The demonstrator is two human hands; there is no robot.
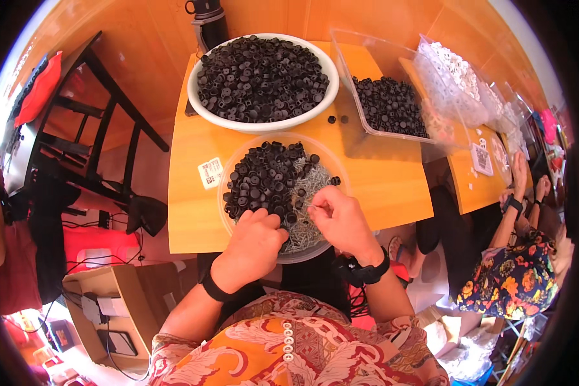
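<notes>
A round clear tub (340, 161) stands at the table's near edge, with small black plastic caps (264, 177) heaped on its left and loose silver screws (312, 183) on its right. Over the tub's near left side, my left hand (254, 248) is closed, knuckles up. Its fingertips are turned under, so whatever it holds is hidden. My right hand (344, 219) is above the screws, thumb and forefinger pinched on what looks like a thin screw. The two hands are a short way apart.
Behind the tub stands a large white basin (199, 106) full of black caps. To its right, a clear plastic box (392, 136) holds more caps, beside bags of white parts (453, 71). A label card (210, 173) lies left of the tub. Another person's hands (520, 174) are at far right.
</notes>
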